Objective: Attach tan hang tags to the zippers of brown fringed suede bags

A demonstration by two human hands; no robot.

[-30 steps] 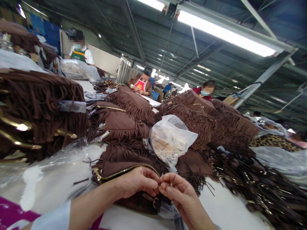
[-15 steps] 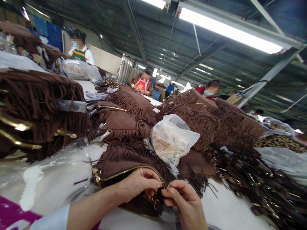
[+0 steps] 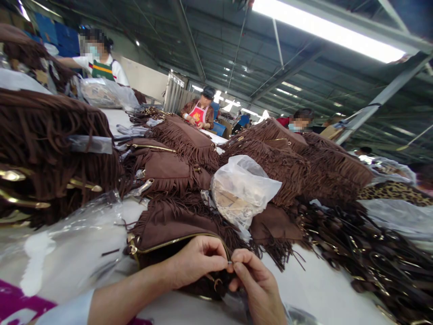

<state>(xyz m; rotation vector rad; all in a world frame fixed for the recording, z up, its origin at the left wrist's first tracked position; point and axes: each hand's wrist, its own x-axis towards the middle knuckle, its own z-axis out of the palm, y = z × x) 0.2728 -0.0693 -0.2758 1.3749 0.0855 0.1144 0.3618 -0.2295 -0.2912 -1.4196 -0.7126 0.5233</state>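
In the head view, the left hand (image 3: 198,264) and right hand (image 3: 255,275) meet at lower centre, thumb and forefinger of each pinching a small shiny piece (image 3: 229,262), too small to identify. Beneath them a brown fringed bag (image 3: 179,223) lies unzipped on the bench (image 3: 314,286). Dark straps (image 3: 382,257) heap at lower right.
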